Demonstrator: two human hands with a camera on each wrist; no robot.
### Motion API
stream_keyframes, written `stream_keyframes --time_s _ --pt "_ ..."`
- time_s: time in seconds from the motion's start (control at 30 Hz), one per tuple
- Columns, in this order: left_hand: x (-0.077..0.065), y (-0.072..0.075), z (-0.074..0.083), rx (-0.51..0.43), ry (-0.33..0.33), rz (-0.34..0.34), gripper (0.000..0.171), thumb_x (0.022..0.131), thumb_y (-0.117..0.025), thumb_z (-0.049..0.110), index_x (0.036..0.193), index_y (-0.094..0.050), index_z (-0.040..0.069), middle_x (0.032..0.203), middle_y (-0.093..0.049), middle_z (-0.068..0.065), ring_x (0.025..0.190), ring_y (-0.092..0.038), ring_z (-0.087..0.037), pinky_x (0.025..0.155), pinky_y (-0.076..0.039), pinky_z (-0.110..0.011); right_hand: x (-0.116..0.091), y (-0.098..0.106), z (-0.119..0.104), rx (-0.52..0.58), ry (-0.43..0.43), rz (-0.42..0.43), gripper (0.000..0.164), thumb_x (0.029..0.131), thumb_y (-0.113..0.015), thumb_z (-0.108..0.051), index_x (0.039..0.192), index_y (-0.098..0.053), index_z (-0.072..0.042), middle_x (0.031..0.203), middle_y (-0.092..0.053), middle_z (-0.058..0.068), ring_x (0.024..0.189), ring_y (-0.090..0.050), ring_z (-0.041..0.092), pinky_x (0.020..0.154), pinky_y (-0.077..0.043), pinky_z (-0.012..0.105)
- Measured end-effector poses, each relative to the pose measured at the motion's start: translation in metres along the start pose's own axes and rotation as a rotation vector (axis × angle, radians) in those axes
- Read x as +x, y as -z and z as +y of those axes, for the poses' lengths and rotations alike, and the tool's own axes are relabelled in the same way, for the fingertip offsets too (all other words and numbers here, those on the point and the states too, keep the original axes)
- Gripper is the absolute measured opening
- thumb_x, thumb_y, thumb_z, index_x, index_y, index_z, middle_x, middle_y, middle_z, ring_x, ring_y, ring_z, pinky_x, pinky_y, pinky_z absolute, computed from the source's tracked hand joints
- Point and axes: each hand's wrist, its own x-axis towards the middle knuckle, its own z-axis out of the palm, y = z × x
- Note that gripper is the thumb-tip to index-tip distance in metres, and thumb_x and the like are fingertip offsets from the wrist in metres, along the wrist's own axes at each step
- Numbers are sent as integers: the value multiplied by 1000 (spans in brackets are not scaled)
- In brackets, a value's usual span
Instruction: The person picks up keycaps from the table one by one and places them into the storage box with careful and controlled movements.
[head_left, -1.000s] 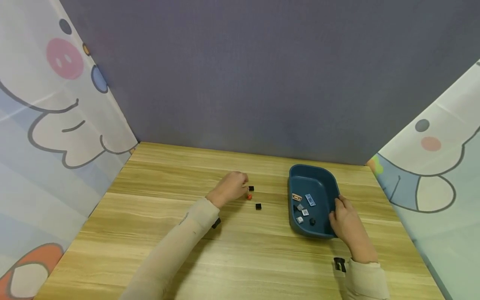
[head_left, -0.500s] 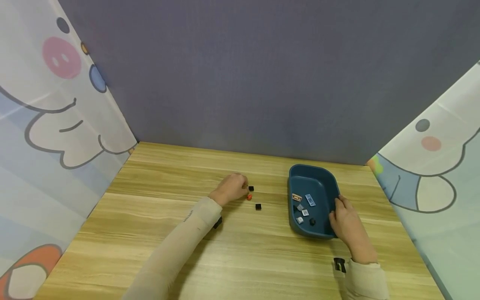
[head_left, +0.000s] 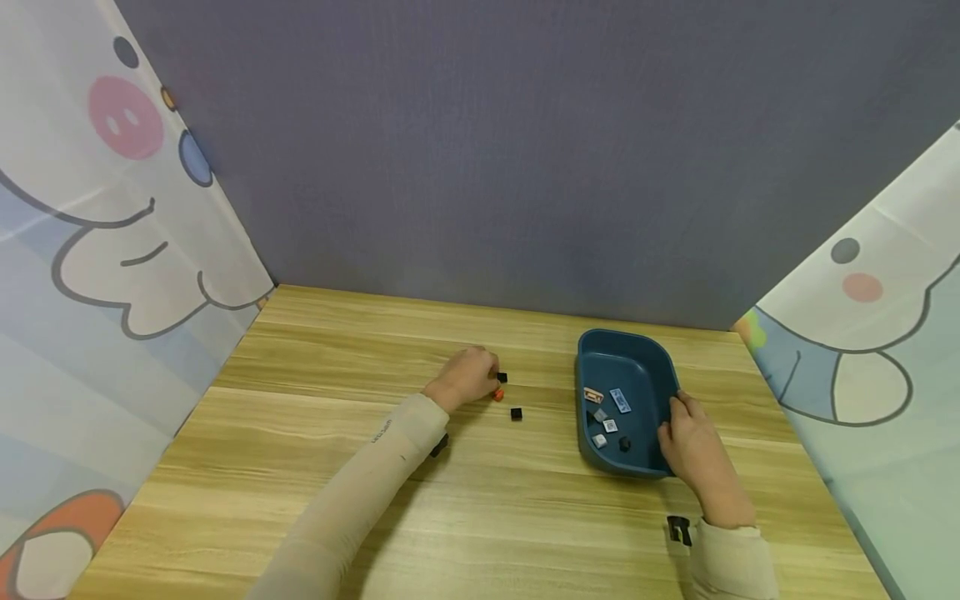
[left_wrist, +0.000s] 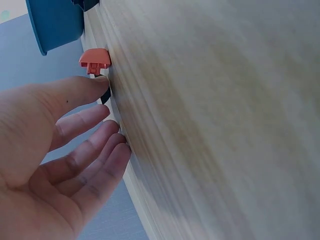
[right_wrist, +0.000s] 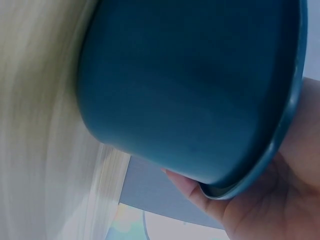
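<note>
My left hand (head_left: 465, 377) is low over the wooden table, its fingertips beside a small orange keycap (head_left: 498, 394). In the left wrist view the thumb comes right up to that keycap (left_wrist: 94, 59), with the other fingers spread apart from it and the hollow underside showing. Just behind lies a black keycap (head_left: 502, 377), partly covered by the thumb in the left wrist view. Another black keycap (head_left: 517, 414) lies nearer. My right hand (head_left: 697, 450) grips the right rim of a dark blue plastic bin (head_left: 647, 367), thumb inside the wall and fingers outside.
Inside the bin are several small pieces, among them a white keycap (head_left: 610, 426) and a blue tile (head_left: 620, 400). A black forked piece (head_left: 679, 530) lies by the right sleeve. Another black object (head_left: 439, 445) is partly hidden under the left sleeve. A grey panel (head_left: 480, 167) stands behind the table.
My left hand has shifted slightly to the right, closer to the orange keycap. The right hand and the bin have stayed in place.
</note>
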Motion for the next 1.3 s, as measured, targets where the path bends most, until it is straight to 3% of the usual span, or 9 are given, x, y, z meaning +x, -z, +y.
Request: stream_keyframes --time_s 0.43,0.7,0.87,1.03,1.3 --pt "0 0 -1 -1 5 12 7 94 -72 19 93 -72 12 97 -67 -3 80 -59 -14 70 -50 -30 1 0 -1 -9 13 10 44 92 -55 4 125 -41 31 134 -36 48 122 -39 62 98 -37 67" --pt "-2 2 -1 -39 12 8 8 94 -71 17 96 -73 10 100 -69 -4 78 -59 -13 71 -50 -30 1 1 -1 -23 20 25 44 91 -56 4 123 -43 31 132 -38 48 120 -40 62 97 -38 67" --pt "-1 5 0 -57 -2 28 7 94 -70 15 90 -71 10 92 -67 -3 70 -54 -12 66 -48 -29 1 0 -1 -16 18 24 44 91 -56 5 124 -43 31 133 -37 48 121 -39 62 97 -38 67" --pt "0 12 10 -46 -42 59 10 96 -66 15 95 -73 8 92 -67 -4 72 -54 -13 67 -48 -29 1 1 -2 -23 14 22 44 91 -56 4 124 -43 31 133 -37 48 121 -40 62 98 -38 67" --pt "-1 25 35 -58 -103 57 20 98 -67 21 110 -72 6 96 -71 -5 73 -63 -12 78 -53 -31 0 1 -3 -20 15 19 44 91 -56 4 124 -42 31 133 -37 48 121 -39 62 98 -37 67"
